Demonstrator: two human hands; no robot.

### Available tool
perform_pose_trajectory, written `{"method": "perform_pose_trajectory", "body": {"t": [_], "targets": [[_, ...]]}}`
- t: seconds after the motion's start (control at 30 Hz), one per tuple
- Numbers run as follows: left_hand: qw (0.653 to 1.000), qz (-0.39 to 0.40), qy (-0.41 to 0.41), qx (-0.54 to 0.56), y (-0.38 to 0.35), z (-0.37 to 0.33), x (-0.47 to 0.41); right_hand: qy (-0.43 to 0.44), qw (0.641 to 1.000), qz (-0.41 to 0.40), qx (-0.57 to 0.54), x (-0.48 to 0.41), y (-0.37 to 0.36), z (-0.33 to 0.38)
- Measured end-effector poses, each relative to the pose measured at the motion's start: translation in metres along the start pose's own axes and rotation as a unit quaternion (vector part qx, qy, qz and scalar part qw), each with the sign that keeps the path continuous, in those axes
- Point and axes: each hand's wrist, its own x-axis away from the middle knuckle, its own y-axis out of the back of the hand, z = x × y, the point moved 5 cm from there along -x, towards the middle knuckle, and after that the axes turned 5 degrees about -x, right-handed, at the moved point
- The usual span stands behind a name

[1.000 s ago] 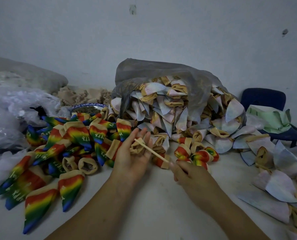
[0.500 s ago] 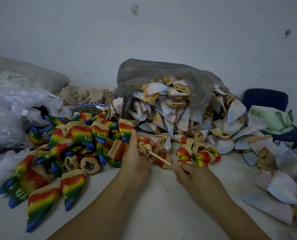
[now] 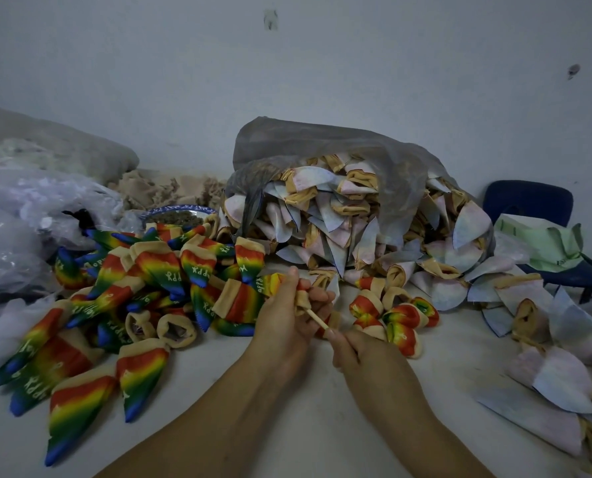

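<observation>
The left hand (image 3: 284, 326) is curled around a small tan-cuffed fabric cone with a rainbow print (image 3: 301, 300), gripping it between thumb and fingers just above the white tabletop (image 3: 287, 426), at the middle of the view. The right hand (image 3: 360, 350) pinches the near end of a thin pale wooden stick (image 3: 317, 320) with its fingertips; the stick slants up and to the left, and its far end goes into the tan cuff of the held cone. To the left lies a spread heap of finished rainbow-striped fabric cones with white lettering (image 3: 163, 267). Just beyond the right hand sits a small cluster of crumpled red and rainbow pieces with tan rims (image 3: 394, 315). Behind both hands a grey translucent plastic bag (image 3: 322, 143) spills pale pastel cones with tan cuffs (image 3: 339, 208) onto the tabletop. A dark blue chair (image 3: 529, 201) stands at the far right.
</observation>
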Motion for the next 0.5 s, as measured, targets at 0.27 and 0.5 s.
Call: {"method": "perform_pose_trajectory", "body": {"t": [0.27,0.5], "targets": [[0.999,-0.021,-0.007,0.044,0.003,-0.009,0.002,0.016,0.999,0.001,0.051,-0.005,0.012,-0.004],[0.992,-0.067,-0.090,-0.048,0.011,-0.019,0.000,0.015,0.997,0.003,0.078,-0.003,0.017,-0.003]]}}
